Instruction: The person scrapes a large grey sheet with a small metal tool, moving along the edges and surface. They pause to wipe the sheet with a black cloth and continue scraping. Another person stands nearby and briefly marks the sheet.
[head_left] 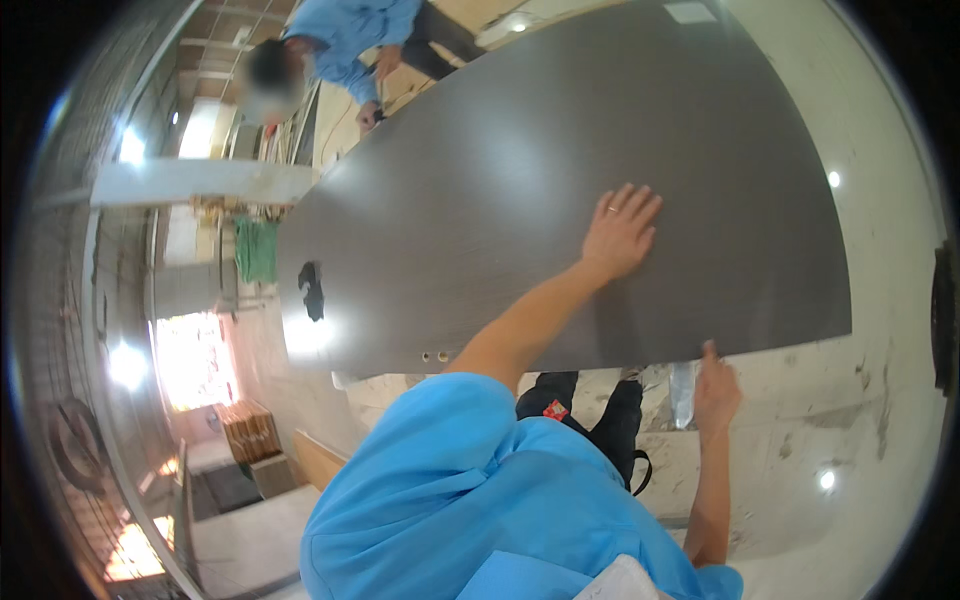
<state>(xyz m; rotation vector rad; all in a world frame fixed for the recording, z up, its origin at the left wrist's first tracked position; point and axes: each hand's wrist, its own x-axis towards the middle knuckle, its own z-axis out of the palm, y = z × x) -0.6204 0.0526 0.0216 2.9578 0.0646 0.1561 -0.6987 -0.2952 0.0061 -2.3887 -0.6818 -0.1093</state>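
A large dark grey-brown panel (pixel 450 240), like a door leaf, lies flat in front of me. My left hand (pixel 622 232) rests palm down on its surface, fingers stretched, a ring on one of them. At the near edge, toward the right, my right hand (pixel 716 392) touches the panel with its extended index finger; the other fingers look partly curled, and I see nothing held in them. Two small round holes (pixel 434 357) sit by the near edge, left of my left arm. A crumpled black item (pixel 312 292), perhaps a glove, lies at the panel's left end.
Across the panel, a person in blue (pixel 350 40) bends with one hand (pixel 369 115) at the far edge. A white label (pixel 690 12) is on the far right part. Green cloth (pixel 256 250) hangs beyond the left end. Stacked brown boards (pixel 250 432) stand at lower left.
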